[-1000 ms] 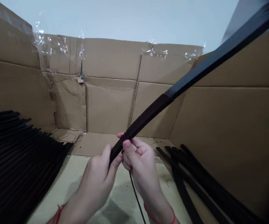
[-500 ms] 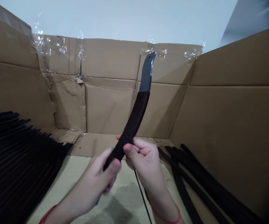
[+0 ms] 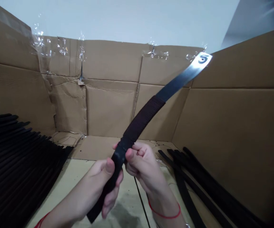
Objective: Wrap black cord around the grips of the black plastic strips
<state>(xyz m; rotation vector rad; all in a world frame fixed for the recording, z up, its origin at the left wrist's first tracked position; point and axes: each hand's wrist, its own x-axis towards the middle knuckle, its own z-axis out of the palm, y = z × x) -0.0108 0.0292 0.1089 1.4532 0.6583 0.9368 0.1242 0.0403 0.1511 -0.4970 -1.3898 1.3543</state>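
A long, curved, flat black strip (image 3: 102, 199) slants from low in the middle of the view up to the right. Its bright metal end (image 3: 181, 80) bears a mark like a 5 with a hole. Ridged dark brown cord wrapping (image 3: 144, 120) covers its middle stretch. My left hand (image 3: 103, 180) is closed around the strip below the wrapping, thumb on top. My right hand (image 3: 143, 163) pinches the strip's edge at the wrapping's lower end; its fingers behind are partly hidden. From under it a thin dark cord (image 3: 140, 198) runs downward.
Many similar black strips (image 3: 20, 164) lie stacked at the left. Several more black strips (image 3: 213, 186) lie at the right. Tall cardboard walls (image 3: 113, 107) with torn clear tape enclose the back and sides. A pale board (image 3: 76, 167) lies below my hands.
The strip has turned, its metal end swinging right and its broad face now showing. My left hand has shifted its grip, and the strip's lower end now shows below it.
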